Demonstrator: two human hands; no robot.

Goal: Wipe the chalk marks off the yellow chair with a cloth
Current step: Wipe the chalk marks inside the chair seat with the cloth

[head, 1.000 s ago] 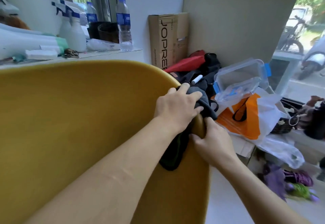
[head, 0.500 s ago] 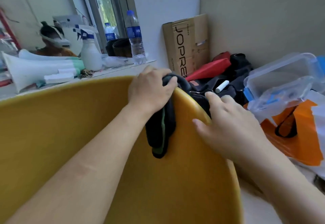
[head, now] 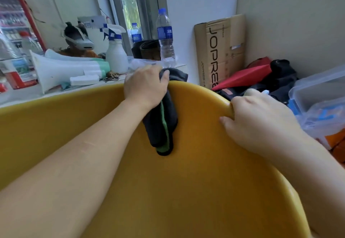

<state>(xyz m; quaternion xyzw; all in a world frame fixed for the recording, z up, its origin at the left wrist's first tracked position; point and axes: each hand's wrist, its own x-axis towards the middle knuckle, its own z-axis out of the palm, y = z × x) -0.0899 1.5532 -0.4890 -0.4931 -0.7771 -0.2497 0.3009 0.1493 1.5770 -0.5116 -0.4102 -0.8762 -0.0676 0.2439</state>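
Yellow chair (head: 186,191): smooth moulded shell with a curved rim. Left hand (head: 145,86) at 12 o'clock, fingers clenched round a soft dark cloth (head: 162,122) with a green stripe, draped over the rim. Right hand (head: 261,122) at 3 o'clock grasps the bare rim. Clear lidded box (head: 317,96) beyond it, contents indistinct. Versus 0.5 s ago: hands farther apart.

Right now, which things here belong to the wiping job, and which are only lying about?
For the job: yellow chair, dark cloth, left hand, right hand.
Lying about: spray bottle, water bottle, cardboard box, white megaphone, plastic container.
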